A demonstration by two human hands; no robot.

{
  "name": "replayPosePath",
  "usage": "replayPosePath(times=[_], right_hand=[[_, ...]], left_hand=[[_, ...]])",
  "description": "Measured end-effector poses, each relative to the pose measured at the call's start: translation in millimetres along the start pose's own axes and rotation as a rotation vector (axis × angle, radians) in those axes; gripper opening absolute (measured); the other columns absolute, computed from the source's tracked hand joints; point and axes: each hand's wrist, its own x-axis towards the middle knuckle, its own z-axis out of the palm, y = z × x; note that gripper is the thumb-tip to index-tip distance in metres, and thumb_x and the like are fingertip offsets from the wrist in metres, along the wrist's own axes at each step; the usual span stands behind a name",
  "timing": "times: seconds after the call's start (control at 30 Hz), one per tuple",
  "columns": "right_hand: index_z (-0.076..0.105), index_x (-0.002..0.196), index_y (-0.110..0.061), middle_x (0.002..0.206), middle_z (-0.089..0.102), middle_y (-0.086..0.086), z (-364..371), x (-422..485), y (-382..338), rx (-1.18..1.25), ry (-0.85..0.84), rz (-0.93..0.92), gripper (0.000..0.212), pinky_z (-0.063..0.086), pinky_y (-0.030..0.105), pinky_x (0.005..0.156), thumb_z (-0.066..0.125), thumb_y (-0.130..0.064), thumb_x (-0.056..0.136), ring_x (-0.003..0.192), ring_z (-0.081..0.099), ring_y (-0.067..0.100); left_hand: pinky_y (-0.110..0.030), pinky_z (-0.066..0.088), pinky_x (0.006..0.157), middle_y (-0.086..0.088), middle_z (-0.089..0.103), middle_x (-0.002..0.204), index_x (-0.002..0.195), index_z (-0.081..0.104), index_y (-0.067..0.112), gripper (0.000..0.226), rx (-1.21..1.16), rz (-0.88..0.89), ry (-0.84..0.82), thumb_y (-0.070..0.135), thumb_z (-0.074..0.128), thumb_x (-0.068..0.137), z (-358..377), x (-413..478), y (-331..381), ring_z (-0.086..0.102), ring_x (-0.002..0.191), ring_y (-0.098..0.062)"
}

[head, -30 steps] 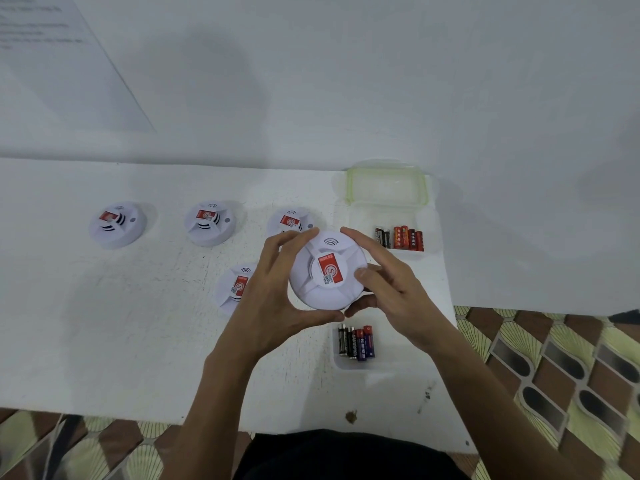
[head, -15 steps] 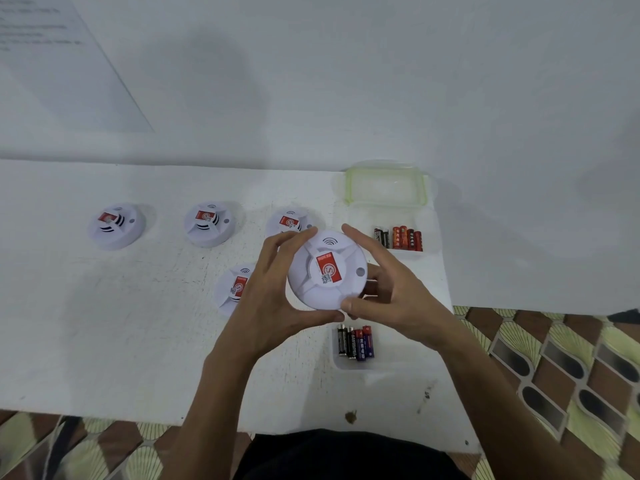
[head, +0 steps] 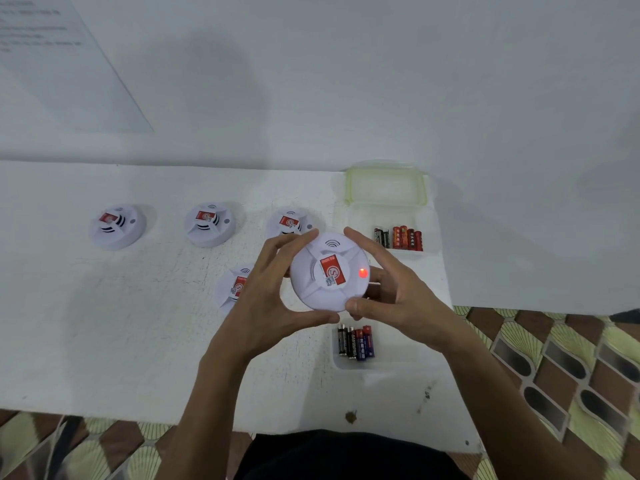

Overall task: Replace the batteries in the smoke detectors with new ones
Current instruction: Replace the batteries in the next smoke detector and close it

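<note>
A round white smoke detector (head: 320, 275) with a red label is held above the white table (head: 104, 323), face up, its red lamp lit on the right side. My left hand (head: 270, 296) grips its left rim and my right hand (head: 394, 292) grips its right rim. Three more detectors (head: 117, 225) (head: 209, 223) (head: 289, 221) sit in a row behind, and another detector (head: 235, 285) lies partly hidden under my left hand. Red and black batteries (head: 398, 237) lie in a clear tray at the back right. Black and blue batteries (head: 355, 341) lie in a tray below my hands.
A clear box with a green rim (head: 386, 187) stands against the white wall at the back right. The table's right edge (head: 453, 341) and front edge border a patterned tiled floor (head: 571, 368). A sheet of paper (head: 52, 57) hangs on the wall at the top left.
The detector has turned a little clockwise between my hands, and its red lamp has lit up. My right hand has shifted its hold lower on the rim.
</note>
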Motion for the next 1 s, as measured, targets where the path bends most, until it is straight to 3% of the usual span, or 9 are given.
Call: replayPosePath(times=[0.07, 0.13, 0.27, 0.43, 0.6, 0.8, 0.83, 0.93, 1.0], right_hand=[[0.031, 0.144, -0.048, 0.124, 0.062, -0.005, -0.7, -0.4, -0.4, 0.002, 0.003, 0.004, 0.083, 0.059, 0.038, 0.081, 0.071, -0.004, 0.086, 0.098, 0.065, 0.033], [0.032, 0.141, -0.052, 0.123, 0.062, -0.009, -1.4, -0.8, -0.8, -0.005, 0.008, 0.000, 0.083, 0.060, 0.037, 0.080, 0.072, -0.005, 0.086, 0.100, 0.065, 0.033], [0.033, 0.138, -0.055, 0.121, 0.062, -0.016, -0.8, -0.5, -0.9, -0.008, 0.016, -0.005, 0.082, 0.060, 0.035, 0.079, 0.072, -0.006, 0.085, 0.103, 0.064, 0.031], [0.034, 0.138, -0.054, 0.120, 0.063, -0.015, -0.1, 0.0, -1.2, 0.001, 0.016, -0.013, 0.082, 0.059, 0.034, 0.077, 0.072, -0.004, 0.085, 0.104, 0.064, 0.031], [0.034, 0.140, -0.051, 0.120, 0.065, -0.008, -0.9, -0.9, -1.5, 0.007, 0.016, -0.010, 0.083, 0.059, 0.034, 0.077, 0.071, -0.001, 0.085, 0.102, 0.066, 0.026], [0.033, 0.141, -0.048, 0.126, 0.062, -0.007, -1.3, -0.9, -0.6, 0.003, 0.015, -0.011, 0.083, 0.058, 0.033, 0.082, 0.070, 0.000, 0.085, 0.110, 0.064, 0.023], [0.033, 0.141, -0.048, 0.126, 0.062, -0.007, -1.5, -1.0, -0.1, 0.003, 0.015, -0.011, 0.083, 0.058, 0.034, 0.084, 0.070, 0.000, 0.085, 0.110, 0.064, 0.023], [0.033, 0.142, -0.048, 0.125, 0.062, -0.007, -1.9, -1.8, 0.5, -0.004, 0.018, -0.006, 0.084, 0.058, 0.034, 0.085, 0.070, 0.001, 0.085, 0.109, 0.065, 0.023], [0.032, 0.143, -0.047, 0.128, 0.061, -0.008, -1.6, -1.6, 0.5, -0.015, 0.019, -0.005, 0.084, 0.058, 0.033, 0.085, 0.070, 0.001, 0.085, 0.110, 0.064, 0.021]], left_hand=[[-0.019, 0.024, 0.105, 0.004, 0.031, 0.128, 0.142, 0.027, 0.020, 0.103, 0.030, 0.051, 0.041, 0.089, 0.039, 0.067, 3.0, -1.0, 3.2, 0.030, 0.118, 0.007], [-0.022, 0.023, 0.101, 0.007, 0.031, 0.128, 0.135, 0.034, 0.023, 0.087, 0.025, 0.056, 0.035, 0.084, 0.038, 0.074, 2.3, -2.8, 5.7, 0.036, 0.116, 0.006], [0.006, 0.013, 0.100, 0.012, 0.029, 0.133, 0.133, 0.028, 0.021, 0.088, 0.002, -0.005, 0.022, 0.082, 0.044, 0.072, 3.5, -4.0, 1.7, 0.029, 0.121, 0.014], [0.004, 0.014, 0.101, 0.009, 0.032, 0.135, 0.132, 0.032, 0.026, 0.086, -0.002, 0.057, 0.049, 0.082, 0.047, 0.069, 3.3, -2.7, -4.4, 0.030, 0.122, 0.021], [0.005, 0.017, 0.096, 0.026, 0.024, 0.120, 0.120, 0.022, 0.032, 0.109, -0.061, -0.050, 0.049, 0.103, 0.035, 0.038, 1.0, -0.2, 0.2, 0.031, 0.109, 0.014], [-0.006, 0.018, 0.099, 0.021, 0.025, 0.120, 0.119, 0.023, 0.058, 0.099, -0.075, -0.079, 0.013, 0.104, 0.036, 0.032, 3.1, 2.7, -2.2, 0.032, 0.111, 0.002], [-0.006, 0.019, 0.100, 0.020, 0.025, 0.121, 0.119, 0.021, 0.052, 0.105, -0.081, -0.098, -0.003, 0.105, 0.035, 0.028, 2.7, 2.6, -2.5, 0.033, 0.111, 0.002], [-0.012, 0.023, 0.106, 0.037, 0.029, 0.124, 0.118, 0.027, 0.053, 0.104, -0.099, -0.116, -0.029, 0.104, 0.040, 0.028, 0.3, 2.9, -1.4, 0.040, 0.105, 0.021], [-0.012, 0.024, 0.104, 0.038, 0.035, 0.129, 0.126, 0.033, 0.056, 0.096, -0.039, -0.063, -0.005, 0.093, 0.056, 0.041, -2.2, -0.5, 6.0, 0.038, 0.112, 0.018]])
